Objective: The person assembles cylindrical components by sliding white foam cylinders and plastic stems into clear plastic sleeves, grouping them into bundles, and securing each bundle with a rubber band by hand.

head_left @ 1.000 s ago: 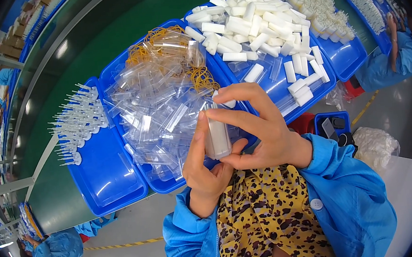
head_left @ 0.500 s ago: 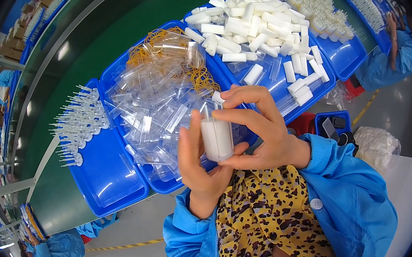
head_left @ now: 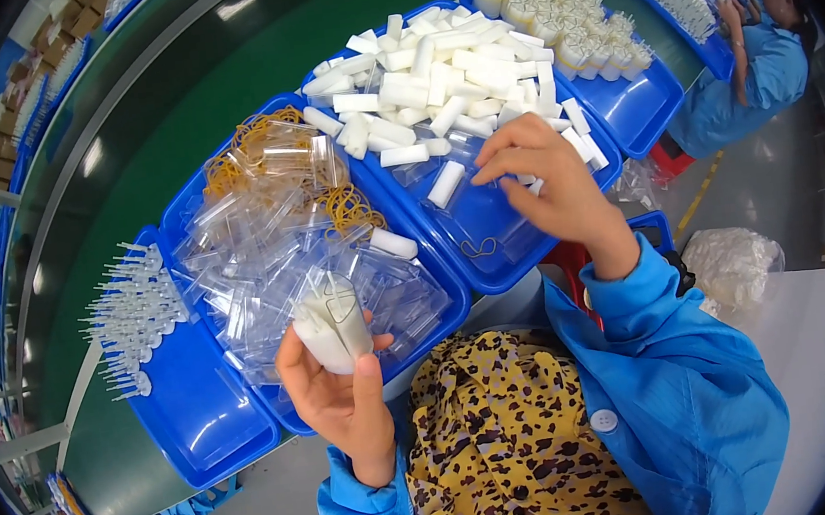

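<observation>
Our left hand [head_left: 342, 401] grips a small bundle of white tubes [head_left: 332, 326]; our right hand [head_left: 550, 183], fingers loose and holding nothing, reaches into the blue tray [head_left: 489, 219]. We judge the loosely pinched bundle could slip or fan apart.

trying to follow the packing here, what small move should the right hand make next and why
Probably close the right hand on one white tube in the blue tray: its fingers hover over them empty, while the left hand holds a clear sleeve with tubes inside.

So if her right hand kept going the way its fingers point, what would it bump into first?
Most likely the white tubes piled in the blue tray. The right hand already hovers over that tray, fingers aimed at the nearest loose tubes, though depth is hard to judge.
</observation>
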A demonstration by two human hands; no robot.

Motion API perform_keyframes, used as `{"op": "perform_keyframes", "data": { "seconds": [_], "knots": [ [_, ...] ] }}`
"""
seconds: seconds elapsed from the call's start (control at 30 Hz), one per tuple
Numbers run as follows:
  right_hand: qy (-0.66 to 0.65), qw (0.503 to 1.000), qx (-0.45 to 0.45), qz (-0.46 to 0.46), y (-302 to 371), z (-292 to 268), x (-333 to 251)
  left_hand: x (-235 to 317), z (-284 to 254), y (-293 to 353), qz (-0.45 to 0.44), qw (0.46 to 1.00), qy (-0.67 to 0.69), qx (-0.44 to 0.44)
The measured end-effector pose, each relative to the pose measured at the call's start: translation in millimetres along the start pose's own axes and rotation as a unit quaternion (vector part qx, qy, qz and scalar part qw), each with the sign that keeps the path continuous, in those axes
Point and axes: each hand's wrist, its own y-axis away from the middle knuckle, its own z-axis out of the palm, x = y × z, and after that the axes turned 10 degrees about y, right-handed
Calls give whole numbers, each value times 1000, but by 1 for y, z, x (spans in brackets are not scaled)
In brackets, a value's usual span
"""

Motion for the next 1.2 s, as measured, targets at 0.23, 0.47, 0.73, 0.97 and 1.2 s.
{"op": "perform_keyframes", "data": {
  "seconds": [0.23,0.47,0.73,0.97,1.2],
  "knots": [
    [156,987,-36,-19,-7,2,17,-7,6,-3,-7,999,47,-14],
    [-326,943,-26,-55,-3,1,-5,-9,9,1,2,1000,25,-17],
    [-435,890,-23,135,3,12,-22,-6,8,5,13,999,35,-11],
    [-526,833,-16,172,-2,9,-48,-10,5,4,81,996,-13,-45],
    [-348,937,-21,13,-20,17,-98,-13,1,4,149,979,-136,-21]
  ]
}}
